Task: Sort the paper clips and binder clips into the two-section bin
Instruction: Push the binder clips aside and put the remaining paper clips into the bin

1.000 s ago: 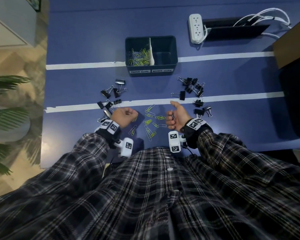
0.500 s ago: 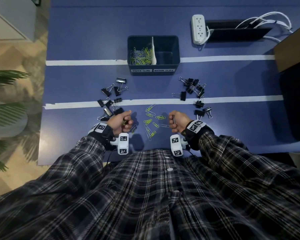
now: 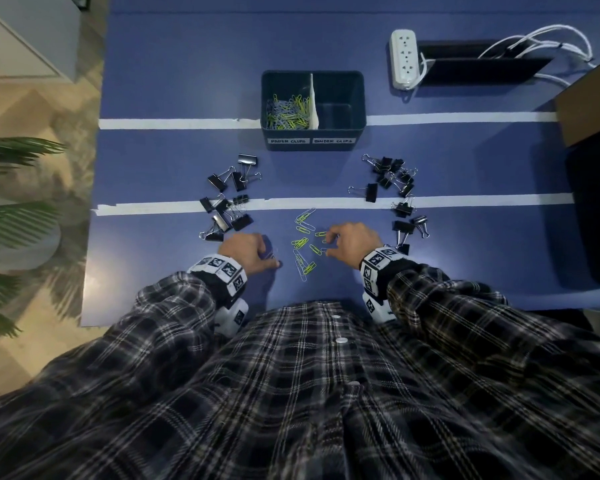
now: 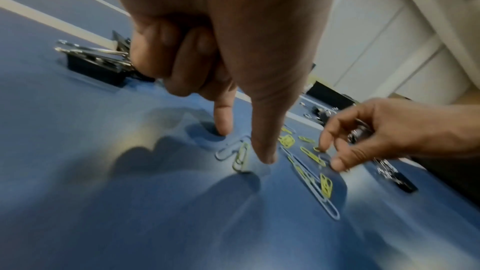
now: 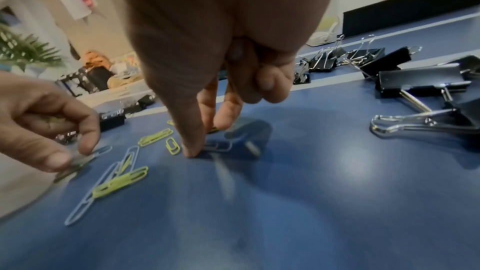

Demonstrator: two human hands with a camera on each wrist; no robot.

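The dark two-section bin (image 3: 312,135) stands at the table's middle back. Its left section holds several paper clips (image 3: 288,112); its right section (image 3: 340,114) looks empty. Loose green and blue paper clips (image 3: 303,251) lie between my hands. My left hand (image 3: 271,252) has thumb and forefinger down on either side of two clips (image 4: 240,155), pinching them. My right hand (image 3: 326,244) pinches a blue clip (image 5: 218,146) on the table, with something shiny in its curled fingers. Black binder clips lie in a left pile (image 3: 226,209) and a right pile (image 3: 392,178).
A white power strip (image 3: 404,58) and a black cable tray (image 3: 478,67) sit at the back right. A brown box (image 3: 589,109) overhangs the right edge. White tape lines (image 3: 174,206) cross the blue table. A plant (image 3: 14,202) stands off the left edge.
Both hands were raised as fists with clips in them. They have turned palm down and lowered, and their fingertips now touch loose paper clips on the table.
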